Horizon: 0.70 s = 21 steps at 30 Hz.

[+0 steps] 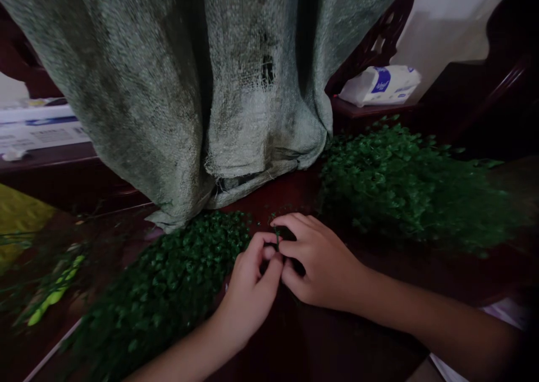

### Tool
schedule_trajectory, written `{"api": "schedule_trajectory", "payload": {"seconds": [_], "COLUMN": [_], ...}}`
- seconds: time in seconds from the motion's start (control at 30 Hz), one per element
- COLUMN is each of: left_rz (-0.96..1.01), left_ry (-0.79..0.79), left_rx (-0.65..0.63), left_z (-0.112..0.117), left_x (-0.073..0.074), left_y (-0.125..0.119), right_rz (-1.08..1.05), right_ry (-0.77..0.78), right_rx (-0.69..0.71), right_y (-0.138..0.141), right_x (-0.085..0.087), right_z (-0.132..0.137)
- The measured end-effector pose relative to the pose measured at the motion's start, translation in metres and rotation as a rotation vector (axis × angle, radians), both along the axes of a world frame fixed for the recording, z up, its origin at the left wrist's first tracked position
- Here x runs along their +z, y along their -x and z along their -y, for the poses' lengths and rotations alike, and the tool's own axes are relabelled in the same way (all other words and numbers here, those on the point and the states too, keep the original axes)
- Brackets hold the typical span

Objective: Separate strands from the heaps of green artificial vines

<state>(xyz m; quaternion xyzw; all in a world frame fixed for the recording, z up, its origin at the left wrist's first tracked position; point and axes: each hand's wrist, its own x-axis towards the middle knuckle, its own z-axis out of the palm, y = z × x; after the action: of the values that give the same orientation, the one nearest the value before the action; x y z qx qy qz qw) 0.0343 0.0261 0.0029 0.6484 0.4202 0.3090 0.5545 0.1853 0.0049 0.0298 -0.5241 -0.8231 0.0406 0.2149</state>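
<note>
My left hand (pixel 256 283) and my right hand (pixel 318 261) meet at the middle of the view, over a dark red surface. Between their fingertips stands a small green sprig (pixel 277 233), pinched from both sides; its lower end is hidden by the fingers. Beside my left hand spreads a pile of small-leaved green plants (pixel 168 275). A second, bushier green heap (pixel 391 180) lies beyond my right hand and to its right.
A grey-green woven sack (pixel 147 90) with a frayed hole hangs at the back. A tissue pack (pixel 381 85) rests on a ledge at right, a white box (pixel 42 129) at left. Further left are a bright yellow-green object (pixel 54 295) and a yellow item (pixel 21 219).
</note>
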Motion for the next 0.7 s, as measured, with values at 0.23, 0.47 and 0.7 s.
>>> {"api": "schedule_trajectory", "payload": {"seconds": [0.23,0.47,0.7], "left_rz": [0.047,0.142,0.092], "left_ry": [0.090,0.226,0.190], "left_rx": [-0.006,0.048,0.127], "left_z": [0.0007,0.0007,0.0020], "left_x": [-0.0055,0.0020,0.0012], "left_y": [0.0000,-0.0038,-0.0041], "right_rz": [0.046,-0.010,0.030], "right_ry": [0.058,0.056,0.040], "right_rx": [0.003,0.027,0.062], "right_y": [0.0010,0.0021,0.0025], "right_x": [-0.0023,-0.0017,-0.0059], "right_z": [0.0015,0.0009,0.0011]}}
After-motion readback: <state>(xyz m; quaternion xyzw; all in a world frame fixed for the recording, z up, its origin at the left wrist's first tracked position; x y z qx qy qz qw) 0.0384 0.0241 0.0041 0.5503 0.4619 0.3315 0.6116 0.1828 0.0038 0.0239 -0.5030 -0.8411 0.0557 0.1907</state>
